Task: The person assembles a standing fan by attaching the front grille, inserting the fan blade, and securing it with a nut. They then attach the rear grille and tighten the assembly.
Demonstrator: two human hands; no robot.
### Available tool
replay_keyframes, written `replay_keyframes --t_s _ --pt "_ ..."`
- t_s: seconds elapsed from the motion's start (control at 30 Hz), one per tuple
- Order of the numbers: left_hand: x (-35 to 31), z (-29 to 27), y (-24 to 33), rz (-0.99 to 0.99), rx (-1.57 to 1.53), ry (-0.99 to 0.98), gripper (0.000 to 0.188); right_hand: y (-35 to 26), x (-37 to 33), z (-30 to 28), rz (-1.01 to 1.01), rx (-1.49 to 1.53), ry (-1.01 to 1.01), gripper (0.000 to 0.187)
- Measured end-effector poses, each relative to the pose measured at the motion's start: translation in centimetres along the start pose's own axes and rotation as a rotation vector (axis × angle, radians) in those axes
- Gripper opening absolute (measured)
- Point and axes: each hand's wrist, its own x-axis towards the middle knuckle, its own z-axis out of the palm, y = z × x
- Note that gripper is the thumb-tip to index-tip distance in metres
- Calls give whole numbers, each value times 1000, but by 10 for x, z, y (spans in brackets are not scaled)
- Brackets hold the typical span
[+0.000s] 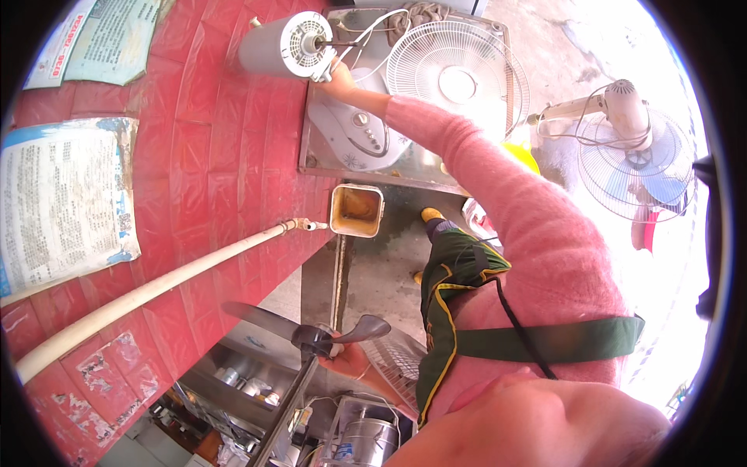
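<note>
A pink sleeve leads to my right hand (pixel 340 81), whose fingers are closed at the edge of a fan motor (pixel 282 48). The motor has a grey cylindrical housing, a white vented front and a bare shaft. Beneath it a white fan base (pixel 352 131) with a knob and buttons rests on a metal-edged table (pixel 424 176). My left hand (pixel 346 359), partly hidden, is closed around a dark translucent fan blade (pixel 313 336) near its hub. Close by that hand is a wire fan guard (pixel 398 342), partly covered by my green apron (pixel 450 303).
A round white fan guard (pixel 436 58) lies on the table. Another fan (pixel 634 128) stands at the right. By the red wall (pixel 226 156) are a pale pipe (pixel 163 288) and a square bucket (pixel 356 230). Metal pots (pixel 366 442) stand at the bottom.
</note>
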Motion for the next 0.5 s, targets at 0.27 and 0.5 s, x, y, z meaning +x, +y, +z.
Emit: replay_keyframes --t_s 0.27,0.5 --pt "1 -18 6 -81 -95 -188 34 -42 11 -3 -177 -2 -201 50" --pt "-5 -20 9 -1 -64 -179 39 -156 11 -31 -416 -152 -376 48"
